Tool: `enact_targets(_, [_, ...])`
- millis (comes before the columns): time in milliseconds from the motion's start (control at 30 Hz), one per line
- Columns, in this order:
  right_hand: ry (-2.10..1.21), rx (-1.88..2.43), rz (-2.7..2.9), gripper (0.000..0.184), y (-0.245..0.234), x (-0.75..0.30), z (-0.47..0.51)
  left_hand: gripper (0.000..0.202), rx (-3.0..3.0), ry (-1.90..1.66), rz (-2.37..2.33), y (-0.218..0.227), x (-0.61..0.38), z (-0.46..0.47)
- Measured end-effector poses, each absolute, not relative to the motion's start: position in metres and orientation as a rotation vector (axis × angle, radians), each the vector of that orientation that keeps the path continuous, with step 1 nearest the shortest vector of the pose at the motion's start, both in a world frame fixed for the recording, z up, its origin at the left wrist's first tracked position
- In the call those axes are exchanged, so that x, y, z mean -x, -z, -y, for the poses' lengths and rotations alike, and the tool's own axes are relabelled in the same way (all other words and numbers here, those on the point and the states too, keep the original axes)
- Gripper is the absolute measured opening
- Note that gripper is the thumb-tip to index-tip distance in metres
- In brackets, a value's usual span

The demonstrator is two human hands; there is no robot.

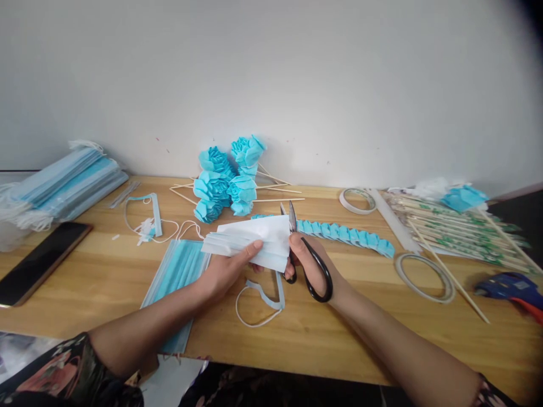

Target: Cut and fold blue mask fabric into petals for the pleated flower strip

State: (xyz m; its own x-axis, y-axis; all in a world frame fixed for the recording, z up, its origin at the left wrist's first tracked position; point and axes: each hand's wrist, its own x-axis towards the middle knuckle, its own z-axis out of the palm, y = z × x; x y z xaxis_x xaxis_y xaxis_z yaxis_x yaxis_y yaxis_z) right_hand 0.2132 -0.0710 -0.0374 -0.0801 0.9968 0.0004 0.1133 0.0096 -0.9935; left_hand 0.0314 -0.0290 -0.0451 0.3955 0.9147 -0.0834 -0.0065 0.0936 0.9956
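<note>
My left hand (231,268) pinches a white, pleated face mask piece (250,234), thumb on top. In my right hand (311,263) is a pair of scissors (320,277) with black handles, its blades pointing away from me at the right edge of the mask piece. Whether the blades are cutting into it I cannot tell. Below the hands lies a cut-off mask edge with its ear loop (271,302). Partly under my left forearm rests a blue face mask (180,265). A ruffled blue strip (343,234) stretches out behind my right hand.
Blue paper-like flowers on sticks (214,183) lie near the wall. Packed masks (72,181) and a phone (40,263) are at left. Tape rolls (424,278), wrapped sticks (453,229) and a blue glue gun (509,288) are at right. Another cut mask edge (156,215) lies back left.
</note>
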Motion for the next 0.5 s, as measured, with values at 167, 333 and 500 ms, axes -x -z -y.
enact_targets(167, [-1.241,1.249,1.294,0.057,0.0395,-0.2114,0.0703,0.034,-1.259,-0.862,-0.921,0.0452,-0.0316,0.0288])
enact_targets(333, [-1.28,1.26,1.229,0.057,0.0377,-0.2093,0.07,0.034,-1.259,-0.883,-0.898,0.0473,-0.0307,0.0276])
enact_targets(500, [-1.284,1.27,1.221,0.06,0.037,-0.2094,0.0704,0.031,-1.218,-0.896,-0.921,0.0475,-0.0297,0.0281])
